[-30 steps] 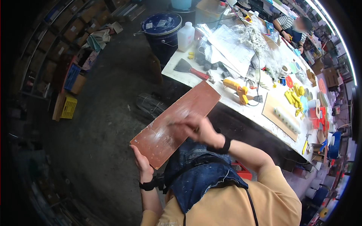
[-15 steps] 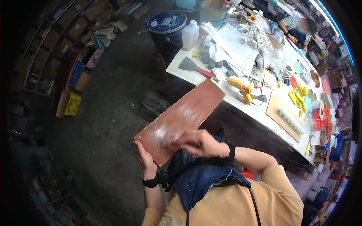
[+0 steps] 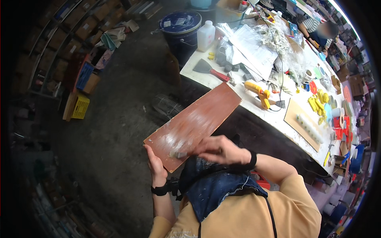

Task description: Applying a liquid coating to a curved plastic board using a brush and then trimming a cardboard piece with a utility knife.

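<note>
A long reddish-brown board with pale, dusty streaks slants across in front of me. Its far end rests by the corner of the white worktable. My left hand grips the board's near end at the left corner, thumb along the edge. Over the near part of the board is my right hand, fingers closed and smeared by motion. A small greyish-green piece shows at its fingertips against the board; its kind is too blurred to tell.
On the table lie a red-handled scraper, a yellow glue gun, papers and yellow pieces. A white jug stands near a dark blue drum. Another person works at the far right. A yellow crate sits left.
My right hand has moved slightly right along the board, still blurred. The view has shifted a little, and the left hand keeps its hold on the board's corner.
</note>
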{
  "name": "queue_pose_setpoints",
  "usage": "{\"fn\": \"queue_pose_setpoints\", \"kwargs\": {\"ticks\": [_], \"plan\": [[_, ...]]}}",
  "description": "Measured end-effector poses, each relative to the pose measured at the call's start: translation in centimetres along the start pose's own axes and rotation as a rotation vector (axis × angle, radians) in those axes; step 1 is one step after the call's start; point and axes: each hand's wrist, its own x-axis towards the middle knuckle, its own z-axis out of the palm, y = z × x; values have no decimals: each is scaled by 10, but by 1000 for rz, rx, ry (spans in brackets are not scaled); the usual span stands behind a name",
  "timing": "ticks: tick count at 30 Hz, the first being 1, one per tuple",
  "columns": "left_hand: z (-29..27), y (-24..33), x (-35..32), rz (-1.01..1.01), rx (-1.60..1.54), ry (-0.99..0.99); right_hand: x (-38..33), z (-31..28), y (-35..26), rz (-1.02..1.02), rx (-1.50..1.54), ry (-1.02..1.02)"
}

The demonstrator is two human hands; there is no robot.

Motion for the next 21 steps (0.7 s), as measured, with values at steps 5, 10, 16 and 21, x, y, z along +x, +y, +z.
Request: {"fn": "queue_pose_setpoints", "kwargs": {"ticks": [5, 10, 16, 21], "plan": [[2, 1, 2, -4, 63, -2, 19, -3, 10, 61, -179, 132], [-3, -1, 1, -5, 30, -49, 38, 6, 2, -61, -119, 40], [-8, -6, 3, 5, 9, -77, 31, 14, -5, -115, -114, -76], [1, -1, -5, -31, 19, -22, -12, -27, 14, 94, -195, 36]]}}
